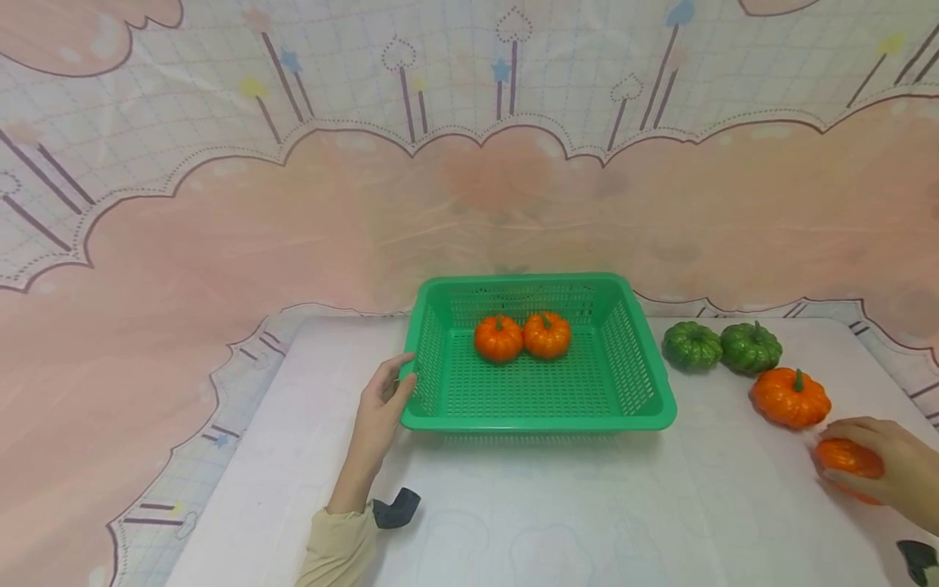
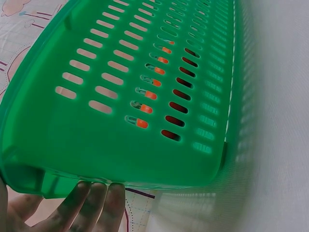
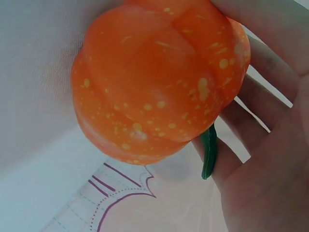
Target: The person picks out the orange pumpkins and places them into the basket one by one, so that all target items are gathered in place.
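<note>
Clamped in my right hand (image 1: 898, 461): an orange pumpkin (image 1: 851, 459). My left hand (image 1: 379, 408) grips the green basket (image 1: 539, 423) containing two pumpkins (image 1: 546, 337).

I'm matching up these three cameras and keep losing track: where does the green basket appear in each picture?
Head: the basket sits a little right of and below the centre.
Left wrist: its slotted wall fills most of the left and middle.
Right wrist: not in it.
Shared landmark: the patterned cloth with purple lines, partly visible in all three.

Glossy pumpkins (image 1: 791, 398), smooth plastic basket (image 1: 539, 423)
</note>
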The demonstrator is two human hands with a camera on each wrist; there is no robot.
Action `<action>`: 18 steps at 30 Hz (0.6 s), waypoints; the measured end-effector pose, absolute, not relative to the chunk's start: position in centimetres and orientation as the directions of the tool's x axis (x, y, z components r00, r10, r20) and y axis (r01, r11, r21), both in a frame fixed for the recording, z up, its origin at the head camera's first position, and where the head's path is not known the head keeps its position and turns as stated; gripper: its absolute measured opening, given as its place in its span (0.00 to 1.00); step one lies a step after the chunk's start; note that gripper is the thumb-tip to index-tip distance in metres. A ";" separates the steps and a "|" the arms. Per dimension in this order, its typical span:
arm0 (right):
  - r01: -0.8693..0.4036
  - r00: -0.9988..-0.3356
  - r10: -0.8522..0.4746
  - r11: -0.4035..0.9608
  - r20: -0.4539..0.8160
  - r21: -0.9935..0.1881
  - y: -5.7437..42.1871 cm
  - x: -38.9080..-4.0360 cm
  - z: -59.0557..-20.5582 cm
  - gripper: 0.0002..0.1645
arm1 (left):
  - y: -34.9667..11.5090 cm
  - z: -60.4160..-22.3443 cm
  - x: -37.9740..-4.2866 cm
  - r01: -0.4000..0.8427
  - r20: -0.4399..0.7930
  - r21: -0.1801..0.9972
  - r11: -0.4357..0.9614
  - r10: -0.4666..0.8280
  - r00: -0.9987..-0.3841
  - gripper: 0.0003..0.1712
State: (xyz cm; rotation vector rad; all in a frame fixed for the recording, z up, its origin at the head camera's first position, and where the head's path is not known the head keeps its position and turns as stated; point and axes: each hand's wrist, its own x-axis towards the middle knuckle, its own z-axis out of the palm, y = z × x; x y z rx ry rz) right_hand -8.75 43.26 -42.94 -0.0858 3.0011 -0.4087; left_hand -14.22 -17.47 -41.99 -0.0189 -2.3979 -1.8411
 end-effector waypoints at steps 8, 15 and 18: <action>-0.032 -0.987 -0.074 0.959 -0.140 -0.282 43.7 -8.7 -42.6 0.36 | -17.4 -41.9 -14.2 0.084 0.105 0.960 0.267 -0.063 -0.992 0.25; -0.087 -0.985 -0.125 0.954 -0.119 -0.287 43.0 -9.1 -41.5 0.35 | -17.5 -42.0 -14.3 0.088 0.106 0.962 0.260 -0.055 -0.993 0.25; -0.117 -0.984 -0.149 0.952 -0.095 -0.282 42.3 -9.4 -41.0 0.34 | -17.5 -42.0 -14.2 0.085 0.103 0.963 0.257 -0.056 -0.993 0.25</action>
